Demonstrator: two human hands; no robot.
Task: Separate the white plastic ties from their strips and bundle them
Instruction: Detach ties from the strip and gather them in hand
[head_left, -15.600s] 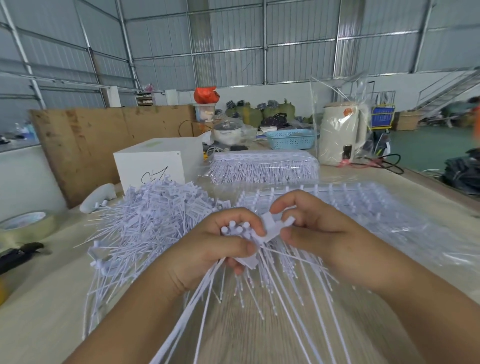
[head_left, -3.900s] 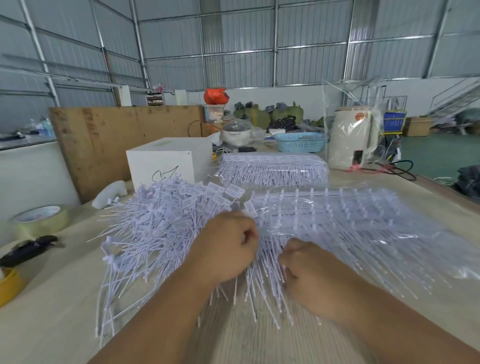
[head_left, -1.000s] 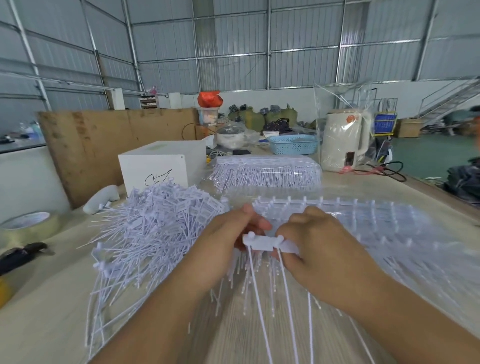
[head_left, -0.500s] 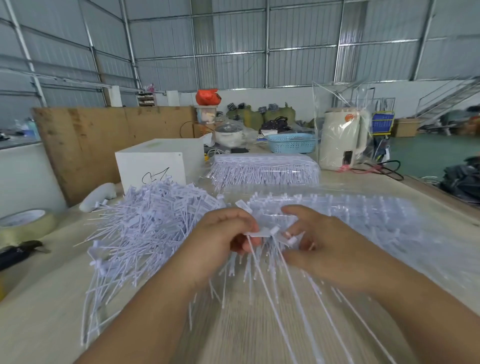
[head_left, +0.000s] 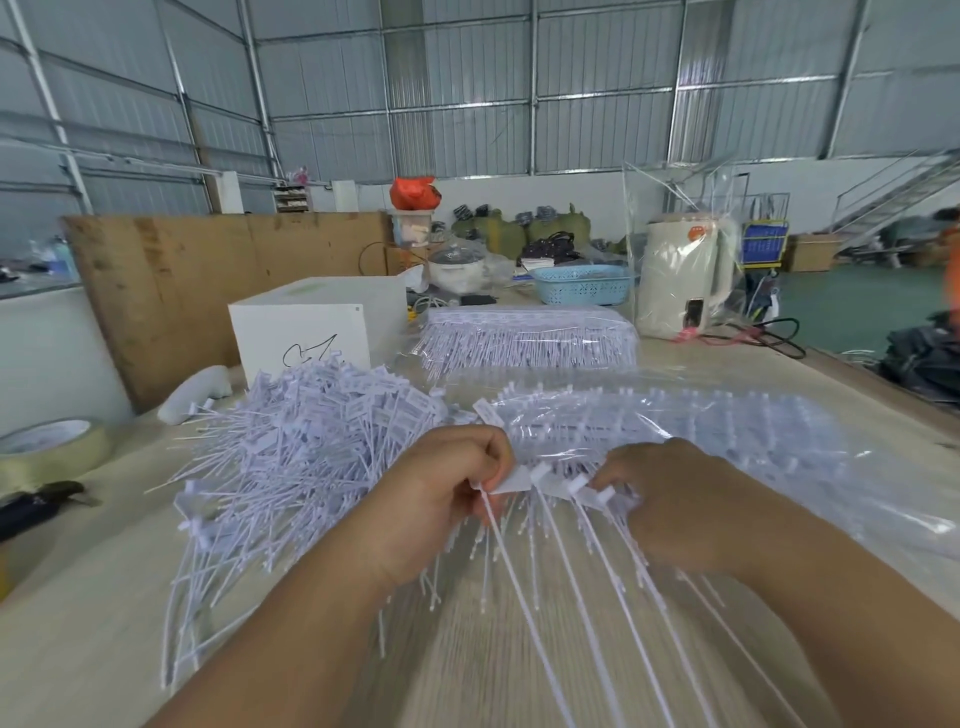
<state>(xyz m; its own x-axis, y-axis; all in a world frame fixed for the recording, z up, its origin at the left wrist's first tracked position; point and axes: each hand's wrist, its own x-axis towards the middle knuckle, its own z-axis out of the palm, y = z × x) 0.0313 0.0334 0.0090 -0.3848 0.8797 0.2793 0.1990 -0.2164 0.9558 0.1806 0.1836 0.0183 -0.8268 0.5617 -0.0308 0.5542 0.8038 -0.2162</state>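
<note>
Your left hand (head_left: 441, 499) is curled, pinching the flat white tag end of a strip (head_left: 540, 480) of ties just above the bench (head_left: 78, 649) near its front edge, w/ thin tails fanning down toward you. Your right hand (head_left: 675, 504) pinches the strip's other end, fingers bent, right at the near edge of the clear bag (head_left: 701, 441) of strips. Loose ties (head_left: 311, 441) are heaped just left of your left hand, another pack (head_left: 527, 343) farther back, mid-bench.

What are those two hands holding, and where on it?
Both hold one strip of white ties by its tag end: left hand pinches one side, right hand the other; tails hang toward the person.
</note>
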